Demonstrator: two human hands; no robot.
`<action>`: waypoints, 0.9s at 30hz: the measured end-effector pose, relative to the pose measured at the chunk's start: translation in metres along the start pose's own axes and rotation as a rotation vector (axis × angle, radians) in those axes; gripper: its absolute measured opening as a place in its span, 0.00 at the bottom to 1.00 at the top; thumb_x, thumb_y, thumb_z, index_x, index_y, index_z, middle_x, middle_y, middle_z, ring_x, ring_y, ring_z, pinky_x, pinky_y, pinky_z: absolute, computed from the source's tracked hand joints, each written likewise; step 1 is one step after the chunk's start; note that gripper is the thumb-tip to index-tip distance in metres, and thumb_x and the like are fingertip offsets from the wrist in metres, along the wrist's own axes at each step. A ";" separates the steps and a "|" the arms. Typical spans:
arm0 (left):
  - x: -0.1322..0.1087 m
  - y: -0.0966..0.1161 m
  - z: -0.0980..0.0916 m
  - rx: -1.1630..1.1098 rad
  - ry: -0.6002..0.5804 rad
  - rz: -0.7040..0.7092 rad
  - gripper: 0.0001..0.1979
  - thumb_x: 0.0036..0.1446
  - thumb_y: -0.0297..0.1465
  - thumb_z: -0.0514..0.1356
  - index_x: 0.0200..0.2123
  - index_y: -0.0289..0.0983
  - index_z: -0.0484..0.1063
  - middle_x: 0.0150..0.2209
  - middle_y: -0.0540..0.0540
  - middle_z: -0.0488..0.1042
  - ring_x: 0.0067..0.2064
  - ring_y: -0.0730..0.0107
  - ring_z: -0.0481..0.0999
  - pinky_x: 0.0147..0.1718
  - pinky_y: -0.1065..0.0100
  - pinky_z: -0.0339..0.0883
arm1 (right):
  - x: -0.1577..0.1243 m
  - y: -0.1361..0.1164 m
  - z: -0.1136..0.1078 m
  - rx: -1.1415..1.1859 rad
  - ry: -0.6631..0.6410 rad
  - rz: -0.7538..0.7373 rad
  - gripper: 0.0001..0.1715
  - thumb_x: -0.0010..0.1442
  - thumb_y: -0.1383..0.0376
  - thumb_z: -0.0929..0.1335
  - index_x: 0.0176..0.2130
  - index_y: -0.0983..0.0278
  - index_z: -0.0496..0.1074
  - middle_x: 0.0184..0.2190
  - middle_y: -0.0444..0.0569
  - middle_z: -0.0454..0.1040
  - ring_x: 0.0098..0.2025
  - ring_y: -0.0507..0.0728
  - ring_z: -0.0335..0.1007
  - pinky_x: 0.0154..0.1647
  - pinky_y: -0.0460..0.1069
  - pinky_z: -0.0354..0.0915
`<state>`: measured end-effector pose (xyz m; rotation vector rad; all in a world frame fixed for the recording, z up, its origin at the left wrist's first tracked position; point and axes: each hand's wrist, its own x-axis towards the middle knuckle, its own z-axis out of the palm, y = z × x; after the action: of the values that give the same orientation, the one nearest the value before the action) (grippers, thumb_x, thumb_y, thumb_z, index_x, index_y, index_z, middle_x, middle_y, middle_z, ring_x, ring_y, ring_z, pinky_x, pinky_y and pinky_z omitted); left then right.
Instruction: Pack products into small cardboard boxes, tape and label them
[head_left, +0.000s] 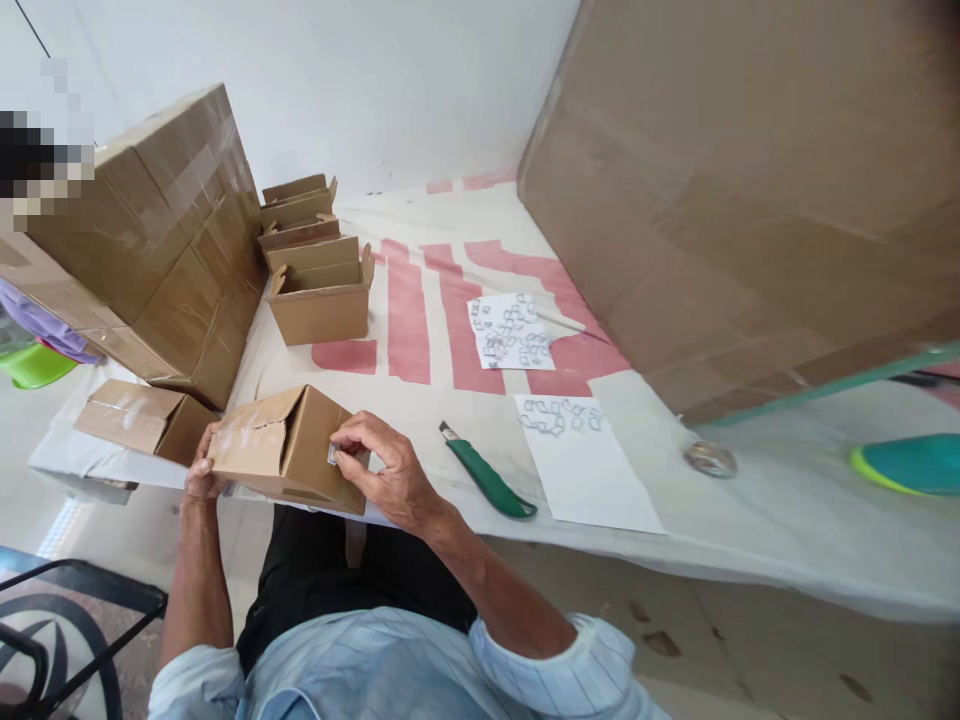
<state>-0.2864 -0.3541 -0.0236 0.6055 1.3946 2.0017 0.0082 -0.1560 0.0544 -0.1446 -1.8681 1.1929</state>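
A small brown cardboard box (279, 443) lies on its side at the table's near edge, in front of me. My left hand (201, 472) grips its left end, fingers curled round the corner. My right hand (382, 467) is closed in a pinch at the box's right end, pressing a small metal clip (333, 453) against the cardboard. Two white paper sheets hold loose metal clips: a near sheet (585, 465) with clips at its top, and a far sheet (510, 331) covered with several clips.
A green utility knife (487, 477) lies right of my hand. Open small boxes (319, 290) stand in a row behind. A taped box (139, 418) and a large carton (150, 240) sit left; a huge carton (750, 190) fills the right. A tape roll (709, 459) lies nearby.
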 end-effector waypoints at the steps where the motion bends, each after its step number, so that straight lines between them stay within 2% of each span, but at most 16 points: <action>1: 0.000 0.000 0.000 -0.001 -0.003 0.001 0.38 0.28 0.47 0.79 0.47 0.42 0.81 0.48 0.40 0.83 0.55 0.35 0.81 0.53 0.42 0.77 | 0.000 0.000 0.000 -0.002 0.001 -0.016 0.09 0.67 0.73 0.68 0.42 0.59 0.73 0.35 0.47 0.75 0.37 0.54 0.72 0.36 0.50 0.69; 8: 0.001 -0.002 -0.003 -0.003 -0.018 -0.008 0.38 0.28 0.47 0.79 0.48 0.43 0.81 0.53 0.40 0.82 0.59 0.39 0.79 0.57 0.45 0.75 | 0.001 0.001 -0.003 0.015 -0.017 -0.019 0.08 0.66 0.73 0.69 0.38 0.59 0.74 0.35 0.47 0.75 0.37 0.55 0.72 0.35 0.51 0.69; 13: 0.001 -0.002 -0.003 -0.018 0.021 -0.024 0.40 0.27 0.46 0.80 0.48 0.42 0.80 0.55 0.40 0.81 0.63 0.36 0.75 0.58 0.47 0.74 | 0.000 0.002 -0.004 0.011 -0.017 -0.023 0.08 0.66 0.73 0.69 0.37 0.59 0.73 0.35 0.47 0.74 0.38 0.55 0.72 0.38 0.51 0.69; 16: 0.001 -0.001 -0.002 -0.011 -0.006 -0.022 0.38 0.27 0.46 0.79 0.46 0.43 0.80 0.53 0.41 0.82 0.61 0.37 0.77 0.54 0.46 0.77 | 0.000 0.002 -0.004 0.021 -0.016 0.004 0.08 0.66 0.72 0.69 0.37 0.59 0.72 0.35 0.46 0.73 0.37 0.55 0.71 0.38 0.51 0.70; 21: 0.001 0.001 -0.002 0.000 -0.020 -0.018 0.38 0.28 0.47 0.79 0.47 0.43 0.80 0.50 0.40 0.83 0.56 0.36 0.81 0.51 0.45 0.78 | 0.000 0.002 -0.005 0.041 -0.022 0.041 0.07 0.66 0.71 0.69 0.43 0.59 0.74 0.35 0.46 0.74 0.36 0.55 0.71 0.36 0.50 0.70; 27: 0.000 0.001 -0.002 -0.011 -0.013 -0.026 0.39 0.28 0.46 0.80 0.48 0.42 0.80 0.51 0.39 0.83 0.57 0.39 0.80 0.55 0.46 0.76 | 0.003 -0.001 -0.009 0.012 -0.040 -0.016 0.08 0.65 0.73 0.69 0.37 0.60 0.73 0.35 0.47 0.74 0.36 0.54 0.72 0.37 0.50 0.70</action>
<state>-0.2877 -0.3552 -0.0236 0.5919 1.3758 1.9806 0.0128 -0.1491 0.0585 -0.0998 -1.8935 1.2041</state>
